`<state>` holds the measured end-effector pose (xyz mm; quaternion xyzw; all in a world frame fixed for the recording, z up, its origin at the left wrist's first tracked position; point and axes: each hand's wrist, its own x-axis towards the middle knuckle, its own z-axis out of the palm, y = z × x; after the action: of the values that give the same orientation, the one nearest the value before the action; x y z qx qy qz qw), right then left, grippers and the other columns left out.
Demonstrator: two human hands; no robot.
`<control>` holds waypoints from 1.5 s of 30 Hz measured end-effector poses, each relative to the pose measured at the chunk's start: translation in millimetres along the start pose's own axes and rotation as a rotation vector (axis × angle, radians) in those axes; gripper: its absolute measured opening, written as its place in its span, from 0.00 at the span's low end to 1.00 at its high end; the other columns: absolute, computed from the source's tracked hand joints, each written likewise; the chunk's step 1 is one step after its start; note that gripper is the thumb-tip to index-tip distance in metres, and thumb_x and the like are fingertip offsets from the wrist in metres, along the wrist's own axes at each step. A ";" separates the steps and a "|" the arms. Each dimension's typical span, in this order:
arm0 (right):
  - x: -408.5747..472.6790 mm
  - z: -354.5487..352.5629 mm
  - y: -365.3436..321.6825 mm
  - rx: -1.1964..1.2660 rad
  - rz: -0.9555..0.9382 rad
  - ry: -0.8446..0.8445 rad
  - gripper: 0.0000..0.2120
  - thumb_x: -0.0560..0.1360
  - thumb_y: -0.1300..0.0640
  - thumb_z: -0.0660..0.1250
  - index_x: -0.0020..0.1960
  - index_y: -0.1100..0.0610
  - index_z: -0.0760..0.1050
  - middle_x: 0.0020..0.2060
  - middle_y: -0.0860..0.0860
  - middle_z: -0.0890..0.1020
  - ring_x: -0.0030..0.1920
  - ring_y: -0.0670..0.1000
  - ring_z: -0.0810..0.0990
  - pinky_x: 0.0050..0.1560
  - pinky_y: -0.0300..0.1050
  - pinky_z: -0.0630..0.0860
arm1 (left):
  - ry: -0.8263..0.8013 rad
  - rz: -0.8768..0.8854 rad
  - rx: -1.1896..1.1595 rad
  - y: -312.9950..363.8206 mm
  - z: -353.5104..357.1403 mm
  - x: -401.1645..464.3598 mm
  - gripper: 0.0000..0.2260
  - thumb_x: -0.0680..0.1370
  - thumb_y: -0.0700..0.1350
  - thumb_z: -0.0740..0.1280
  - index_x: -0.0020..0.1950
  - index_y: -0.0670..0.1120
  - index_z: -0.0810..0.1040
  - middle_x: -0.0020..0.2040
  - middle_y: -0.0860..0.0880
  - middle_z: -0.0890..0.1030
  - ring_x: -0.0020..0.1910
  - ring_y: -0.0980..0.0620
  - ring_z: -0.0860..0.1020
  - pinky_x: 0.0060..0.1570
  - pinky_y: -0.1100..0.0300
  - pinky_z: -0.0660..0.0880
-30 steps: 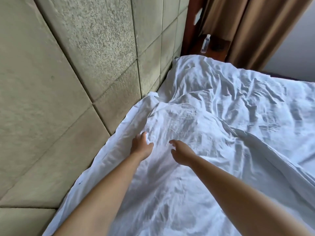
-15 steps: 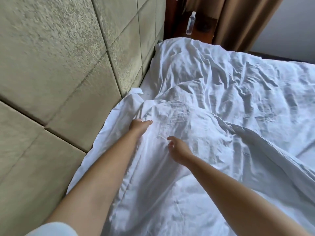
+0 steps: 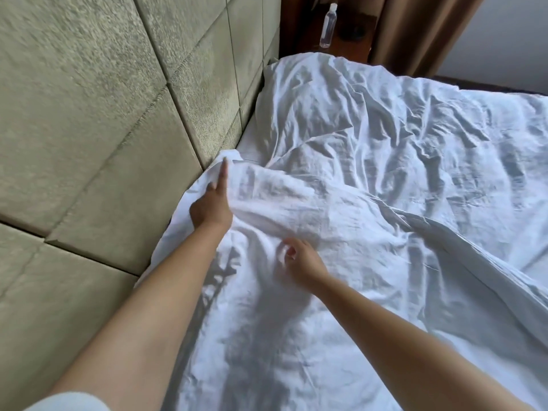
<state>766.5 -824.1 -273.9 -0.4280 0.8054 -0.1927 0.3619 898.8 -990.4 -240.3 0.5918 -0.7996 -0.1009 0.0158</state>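
Head view: duvet corner being squared to the headboard

Item: white duvet, lying rumpled across the bed. Its near corner is touching the padded headboard and overlapping a strip of under-sheet.

Left hand: reaching along the duvet's edge, with the forefinger lying straight toward the corner. The other fingers are going under a fold, so I cannot tell whether they are clasping cloth.

Right hand: resting on the duvet near the left forearm, fingers curling inward. Whether they are pinching a tuck I cannot tell.

Step, as I am judging it: drawing the corner up and flattening the top edge.

Handling notes: the left hand should be taking the corner itself, not the slack below it, and pulling along the headboard line. The right should be pressing flat and sweeping outward, chasing the ridge between the hands toward the far side. Cloth this thin is likely bunching if both are tugging at once.

Also present: clear bottle on a dark nightstand and a brown curtain, all well apart from the work
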 end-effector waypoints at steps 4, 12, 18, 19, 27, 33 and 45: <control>-7.1 -2.5 1.5 -0.027 -0.010 -0.024 0.19 0.77 0.63 0.57 0.66 0.55 0.72 0.62 0.55 0.74 0.61 0.55 0.74 0.60 0.43 0.70 | -0.190 -0.287 -0.553 -13.0 21.0 -9.3 0.32 0.77 0.53 0.66 0.76 0.46 0.57 0.71 0.44 0.69 0.69 0.43 0.69 0.64 0.53 0.67; -30.9 -12.3 -7.4 -0.058 -0.027 -0.032 0.20 0.78 0.60 0.58 0.69 0.53 0.68 0.63 0.53 0.73 0.60 0.52 0.74 0.55 0.42 0.69 | -0.062 -0.089 -0.266 -19.0 -3.8 -44.4 0.25 0.79 0.46 0.64 0.75 0.47 0.61 0.68 0.41 0.73 0.65 0.41 0.72 0.59 0.51 0.70; -63.8 -26.4 -7.3 -0.090 -0.048 -0.002 0.21 0.79 0.58 0.57 0.72 0.53 0.65 0.67 0.53 0.70 0.65 0.53 0.72 0.55 0.41 0.68 | -0.129 -0.145 -0.498 -16.4 -9.7 -94.8 0.35 0.77 0.55 0.65 0.78 0.52 0.50 0.73 0.45 0.66 0.63 0.42 0.75 0.53 0.55 0.74; -71.5 -27.8 -6.7 -0.102 -0.046 -0.012 0.21 0.79 0.57 0.57 0.72 0.53 0.64 0.68 0.53 0.70 0.65 0.53 0.72 0.57 0.41 0.68 | -0.207 -0.097 -0.539 -17.1 -7.4 -107.9 0.41 0.74 0.56 0.68 0.78 0.53 0.46 0.76 0.47 0.62 0.65 0.43 0.73 0.57 0.55 0.73; -131.5 -25.6 1.6 -0.140 -0.060 -0.042 0.20 0.80 0.57 0.56 0.71 0.52 0.64 0.66 0.52 0.73 0.64 0.53 0.72 0.58 0.42 0.69 | 0.224 -0.251 -0.202 -50.4 -25.1 -162.7 0.24 0.75 0.39 0.64 0.71 0.48 0.67 0.62 0.42 0.76 0.60 0.40 0.73 0.53 0.49 0.70; -164.7 -8.8 3.8 -0.181 -0.090 -0.044 0.21 0.80 0.56 0.58 0.72 0.53 0.64 0.69 0.53 0.70 0.66 0.53 0.71 0.63 0.46 0.69 | 0.101 -0.041 -0.039 -47.9 -13.4 -196.7 0.23 0.77 0.43 0.62 0.73 0.48 0.65 0.70 0.44 0.68 0.66 0.42 0.67 0.61 0.50 0.67; -228.0 -24.4 57.0 -0.275 -0.107 -0.023 0.25 0.79 0.58 0.56 0.76 0.53 0.57 0.74 0.50 0.63 0.70 0.54 0.66 0.62 0.47 0.69 | -0.140 0.149 0.028 42.4 18.9 -323.4 0.23 0.83 0.49 0.53 0.78 0.53 0.53 0.79 0.48 0.47 0.78 0.49 0.45 0.75 0.49 0.44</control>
<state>801.6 -603.1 -197.7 -0.5182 0.7959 -0.0947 0.2984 952.8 -668.8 -220.8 0.5224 -0.8418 -0.1294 -0.0410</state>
